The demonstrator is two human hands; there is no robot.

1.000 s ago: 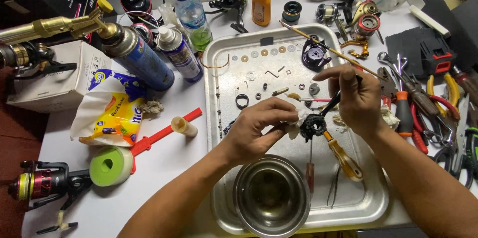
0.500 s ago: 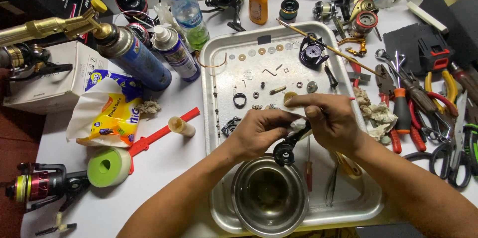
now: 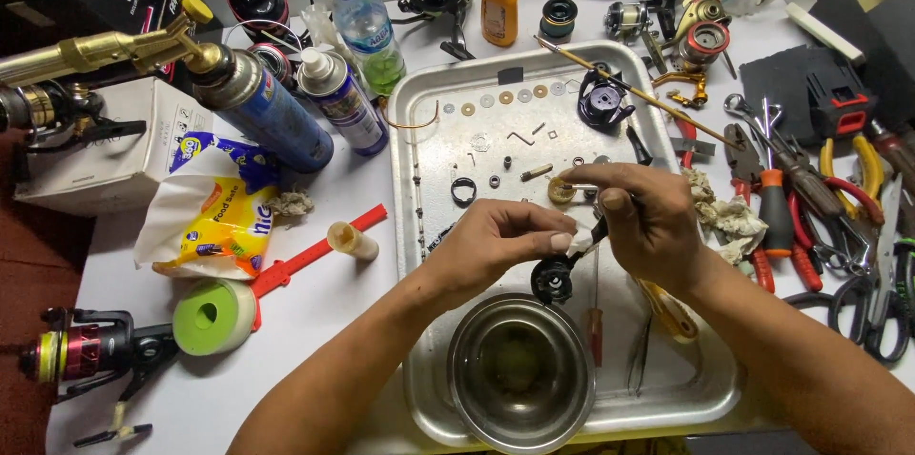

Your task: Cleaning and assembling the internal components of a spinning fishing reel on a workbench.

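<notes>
The black reel part [image 3: 553,276] sat at frame centre above the steel bowl [image 3: 519,374], long axis slanting up-right, left hand [image 3: 500,236] fingers and right hand [image 3: 648,222] fingers clamped on it with a white wipe [image 3: 579,242].

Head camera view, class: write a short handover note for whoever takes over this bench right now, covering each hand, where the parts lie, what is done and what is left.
Left hand: pinches a white wad against the black reel part.
Right hand: grips the same part's upper end, above the metal tray.
Parts: washers, screws and a black ring lie spread on the tray; steel bowl sits at its near end; a screwdriver lies beside the bowl.
Done: the reel appears to be taken apart and laid out.
Left: probably finishing this wipe, the other parts, reassembly.
</notes>
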